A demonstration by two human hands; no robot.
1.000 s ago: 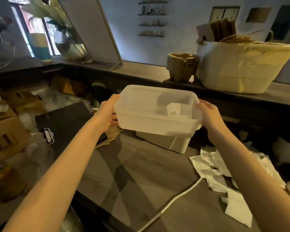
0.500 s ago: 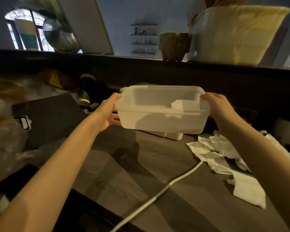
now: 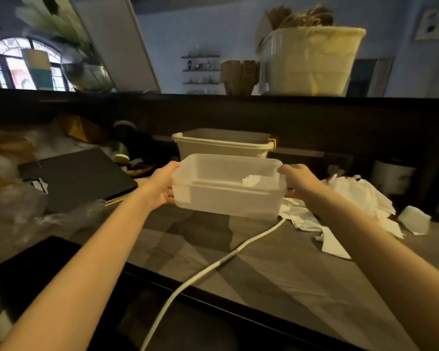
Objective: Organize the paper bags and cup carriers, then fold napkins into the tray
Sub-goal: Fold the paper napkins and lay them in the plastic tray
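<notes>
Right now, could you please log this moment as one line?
hands: left and right grip clear tray | contents: folded napkins | loose napkins beside

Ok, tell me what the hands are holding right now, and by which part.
Both hands hold the translucent plastic tray by its short ends: the left hand at its left end, the right hand at its right end, near the rim.

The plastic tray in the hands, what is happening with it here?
A person holds the translucent tray at its two ends, left hand and right hand, above the grey counter. A few folded napkins lie inside. Loose napkins wait at the right; a beige bin stands behind.
</notes>
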